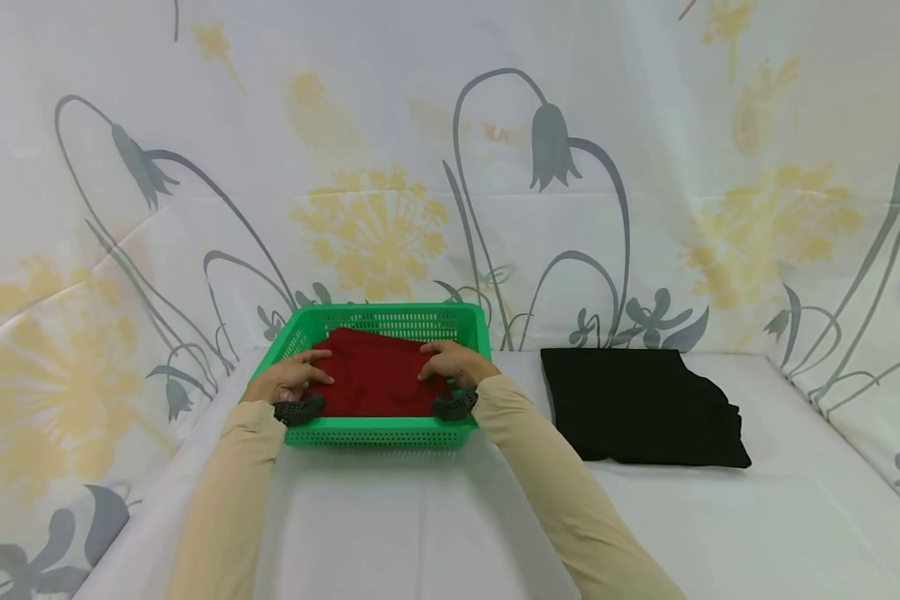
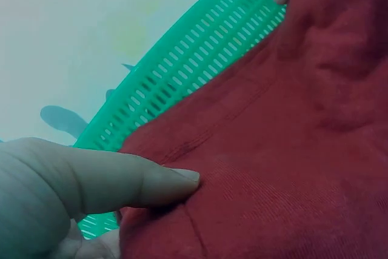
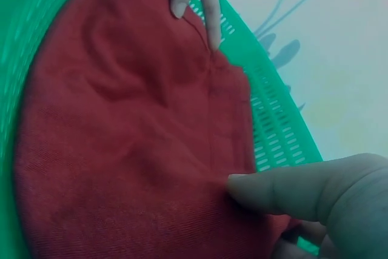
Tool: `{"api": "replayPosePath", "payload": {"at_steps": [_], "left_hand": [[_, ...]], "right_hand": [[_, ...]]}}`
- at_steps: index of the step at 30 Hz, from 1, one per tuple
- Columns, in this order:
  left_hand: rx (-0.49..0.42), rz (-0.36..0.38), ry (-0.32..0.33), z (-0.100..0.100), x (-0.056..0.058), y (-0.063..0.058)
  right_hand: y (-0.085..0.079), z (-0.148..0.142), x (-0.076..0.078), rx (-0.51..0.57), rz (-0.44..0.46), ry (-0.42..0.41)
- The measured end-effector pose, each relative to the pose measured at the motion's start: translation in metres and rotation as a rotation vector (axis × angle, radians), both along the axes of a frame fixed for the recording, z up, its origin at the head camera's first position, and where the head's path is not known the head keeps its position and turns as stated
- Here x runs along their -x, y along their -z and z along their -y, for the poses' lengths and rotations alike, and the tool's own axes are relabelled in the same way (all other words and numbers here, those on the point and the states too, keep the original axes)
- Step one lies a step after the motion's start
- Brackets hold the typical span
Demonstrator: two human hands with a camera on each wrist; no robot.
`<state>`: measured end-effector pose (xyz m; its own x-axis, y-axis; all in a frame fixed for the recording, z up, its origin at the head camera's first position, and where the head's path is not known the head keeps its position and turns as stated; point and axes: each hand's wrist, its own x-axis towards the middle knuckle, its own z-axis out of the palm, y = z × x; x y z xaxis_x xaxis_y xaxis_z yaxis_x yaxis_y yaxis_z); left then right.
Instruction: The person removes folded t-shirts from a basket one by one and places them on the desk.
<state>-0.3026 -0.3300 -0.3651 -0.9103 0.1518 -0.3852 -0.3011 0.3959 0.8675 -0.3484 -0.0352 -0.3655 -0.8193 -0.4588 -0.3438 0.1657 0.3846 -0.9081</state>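
Note:
A folded red garment (image 1: 375, 375), with visible seams, lies inside a green plastic basket (image 1: 378, 431). At its left side my left hand (image 1: 288, 377) pinches the cloth; the left wrist view has the thumb (image 2: 139, 180) on top and the fingers mostly hidden below the fabric. My right hand (image 1: 457, 363) grips the opposite side, its thumb (image 3: 285, 189) pressed on the cloth and the other fingers largely out of sight underneath. Slotted basket walls (image 2: 182, 68) show beyond the garment's edge.
To the right of the basket, a folded black garment (image 1: 641, 408) lies flat on the white-covered table (image 1: 375, 525). Behind stands a flower-patterned cloth backdrop (image 1: 390, 125). The basket's raised rim surrounds both hands' work.

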Motion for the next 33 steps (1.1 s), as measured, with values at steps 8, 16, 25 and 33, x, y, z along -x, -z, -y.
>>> {"api": "replayPosePath", "payload": {"at_steps": [8, 16, 25, 33], "left_hand": [[-0.012, -0.016, -0.057, -0.009, -0.007, -0.009], [-0.055, -0.040, -0.109, -0.012, -0.014, -0.021], [-0.098, -0.060, -0.125, -0.013, -0.017, -0.026], [-0.159, -0.068, -0.152, -0.018, -0.019, -0.033]], "right_hand": [[-0.002, 0.001, -0.003, 0.013, -0.018, 0.023], [-0.014, 0.006, -0.007, 0.000, -0.066, -0.003], [-0.019, 0.003, -0.010, 0.003, -0.071, -0.006], [-0.022, -0.001, -0.011, 0.055, -0.128, 0.004]]}}
